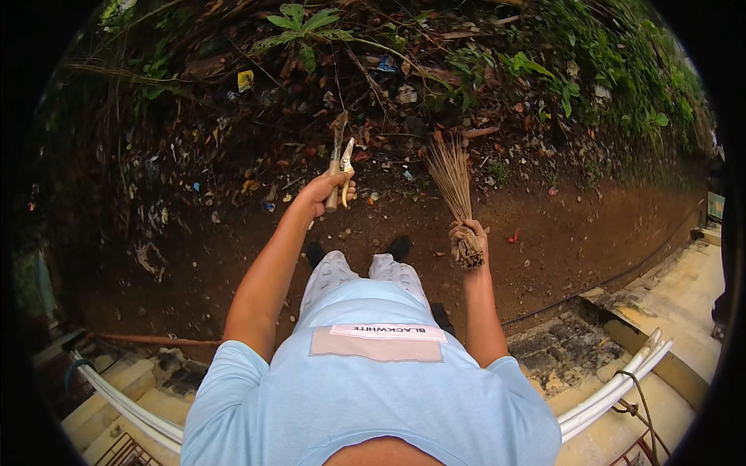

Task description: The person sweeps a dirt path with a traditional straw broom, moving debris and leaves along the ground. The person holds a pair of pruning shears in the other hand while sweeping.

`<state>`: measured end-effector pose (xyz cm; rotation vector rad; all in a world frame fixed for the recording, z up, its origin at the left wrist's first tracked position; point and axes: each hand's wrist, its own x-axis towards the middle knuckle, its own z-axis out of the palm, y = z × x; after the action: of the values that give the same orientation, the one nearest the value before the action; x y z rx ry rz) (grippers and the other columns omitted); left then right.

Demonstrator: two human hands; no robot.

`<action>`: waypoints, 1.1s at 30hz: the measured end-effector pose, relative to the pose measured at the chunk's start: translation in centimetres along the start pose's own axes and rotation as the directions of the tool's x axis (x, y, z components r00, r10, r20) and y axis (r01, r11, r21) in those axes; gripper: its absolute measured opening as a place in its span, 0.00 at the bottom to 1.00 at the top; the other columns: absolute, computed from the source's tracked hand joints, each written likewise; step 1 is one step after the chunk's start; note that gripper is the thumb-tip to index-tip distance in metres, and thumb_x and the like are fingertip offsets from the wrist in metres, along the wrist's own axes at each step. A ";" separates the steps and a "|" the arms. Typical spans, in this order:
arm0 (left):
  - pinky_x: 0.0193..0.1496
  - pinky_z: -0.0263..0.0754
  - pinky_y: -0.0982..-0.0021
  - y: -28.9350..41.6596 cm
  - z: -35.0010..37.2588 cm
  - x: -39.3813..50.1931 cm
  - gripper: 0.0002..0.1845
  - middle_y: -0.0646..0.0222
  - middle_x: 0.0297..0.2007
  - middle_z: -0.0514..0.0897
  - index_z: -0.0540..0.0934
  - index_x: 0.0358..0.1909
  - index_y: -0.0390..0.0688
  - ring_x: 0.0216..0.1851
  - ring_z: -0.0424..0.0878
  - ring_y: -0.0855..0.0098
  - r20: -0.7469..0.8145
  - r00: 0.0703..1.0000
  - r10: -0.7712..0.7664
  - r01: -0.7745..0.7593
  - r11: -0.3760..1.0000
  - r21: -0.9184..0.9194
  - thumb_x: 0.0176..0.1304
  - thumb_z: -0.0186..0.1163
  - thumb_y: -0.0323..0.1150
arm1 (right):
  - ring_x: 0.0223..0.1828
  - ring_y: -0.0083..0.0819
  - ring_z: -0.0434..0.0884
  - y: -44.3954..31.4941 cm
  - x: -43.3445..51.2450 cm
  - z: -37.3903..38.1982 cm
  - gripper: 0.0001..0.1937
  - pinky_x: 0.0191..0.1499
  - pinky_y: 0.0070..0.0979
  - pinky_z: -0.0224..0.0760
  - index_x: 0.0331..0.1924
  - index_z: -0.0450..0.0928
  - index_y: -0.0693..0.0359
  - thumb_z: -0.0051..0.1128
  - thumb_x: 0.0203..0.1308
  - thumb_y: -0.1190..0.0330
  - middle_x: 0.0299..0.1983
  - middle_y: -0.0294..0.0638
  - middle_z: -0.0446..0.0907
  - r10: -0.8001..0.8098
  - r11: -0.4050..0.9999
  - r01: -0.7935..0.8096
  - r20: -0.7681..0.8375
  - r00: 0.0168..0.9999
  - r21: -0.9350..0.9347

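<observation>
My left hand holds two tools side by side: pruning shears with pale yellow handles, and a hand tool with a wooden handle and a dirty, narrow metal blade. Both point away from me. In my right hand is a stick broom, a bundle of thin stiff ribs. My fingers wrap its bound base, and its cut ends face me while the tips fan out over the littered soil. The two hands are apart, on either side of my feet.
Beyond my hands rises a bank with dry leaves, twigs, plastic scraps and a leafy green plant. Bare brown soil lies around my feet. A dark hose or cable runs along the right. White pipes and concrete blocks stand behind me.
</observation>
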<state>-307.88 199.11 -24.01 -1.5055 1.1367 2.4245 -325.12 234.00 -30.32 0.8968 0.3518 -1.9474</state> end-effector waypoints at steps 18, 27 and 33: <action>0.34 0.85 0.74 0.3 5.6 1.3 0.20 0.63 0.35 0.81 0.70 0.51 0.38 0.31 0.84 0.72 0.037 0.999 -0.007 0.002 0.991 0.137 0.63 0.63 0.37 | 0.21 0.28 0.76 -10.0 0.5 -3.4 0.06 0.22 0.26 0.73 0.33 0.70 0.65 0.56 0.57 0.75 0.25 0.43 0.75 -0.492 0.806 0.460 0.010 0.870 -0.373; 0.36 0.85 0.72 -0.5 10.2 2.8 0.24 0.62 0.38 0.80 0.69 0.55 0.39 0.34 0.83 0.72 0.088 0.992 -0.087 0.070 0.982 0.178 0.62 0.64 0.37 | 0.23 0.29 0.73 -11.9 0.0 -3.2 0.07 0.26 0.22 0.78 0.36 0.63 0.68 0.51 0.59 0.77 0.23 0.40 0.67 0.075 0.899 -0.126 0.137 0.988 0.419; 0.35 0.85 0.72 -0.2 12.5 3.0 0.24 0.63 0.38 0.80 0.68 0.56 0.40 0.34 0.83 0.73 0.101 0.991 -0.083 0.055 0.965 0.258 0.63 0.63 0.38 | 0.18 0.29 0.71 -19.9 2.5 -3.8 0.07 0.22 0.23 0.73 0.27 0.66 0.66 0.52 0.58 0.77 0.22 0.41 0.71 -0.397 0.916 0.400 0.073 0.915 -0.026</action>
<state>-318.70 206.11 -23.43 -1.2939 1.2904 2.1867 -340.95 245.00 -36.99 0.7738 0.5695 -2.3284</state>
